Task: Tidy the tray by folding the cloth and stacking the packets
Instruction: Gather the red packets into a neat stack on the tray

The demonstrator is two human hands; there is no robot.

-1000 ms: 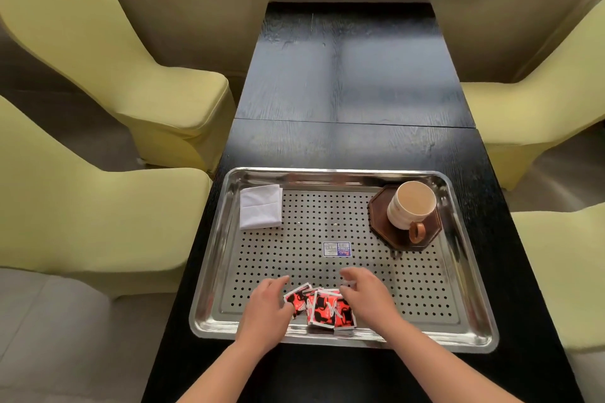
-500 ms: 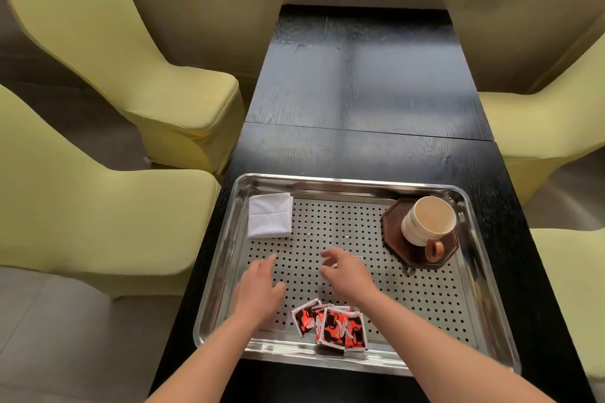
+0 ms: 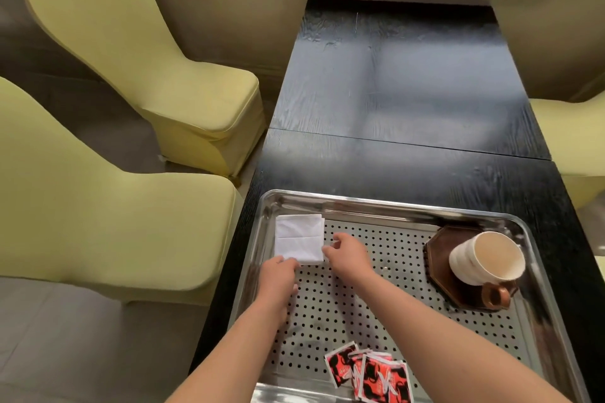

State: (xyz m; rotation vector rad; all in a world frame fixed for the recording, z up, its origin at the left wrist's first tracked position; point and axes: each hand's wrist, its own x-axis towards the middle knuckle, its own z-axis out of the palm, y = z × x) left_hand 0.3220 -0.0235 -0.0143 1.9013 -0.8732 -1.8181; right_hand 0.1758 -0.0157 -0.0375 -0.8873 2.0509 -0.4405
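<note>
A folded white cloth (image 3: 298, 238) lies in the far left corner of the perforated steel tray (image 3: 360, 203). My left hand (image 3: 278, 276) rests its fingertips on the cloth's near left edge; whether it grips is hidden by the fingers. My right hand (image 3: 347, 252) pinches the cloth's near right corner between thumb and forefinger. Several red-and-black packets (image 3: 370, 373) lie overlapped in a loose pile at the tray's near edge, apart from both hands.
A cream cup (image 3: 486, 258) with a brown handle sits on a dark octagonal coaster (image 3: 438, 249) at the tray's right. The tray rests on a long black table (image 3: 393, 91). Yellow-green chairs (image 3: 114, 222) stand at the left, another chair (image 3: 573, 141) at the right.
Both hands left the packets at the tray's near edge and moved forward and left to the folded cloth. The view shifted left and closer.
</note>
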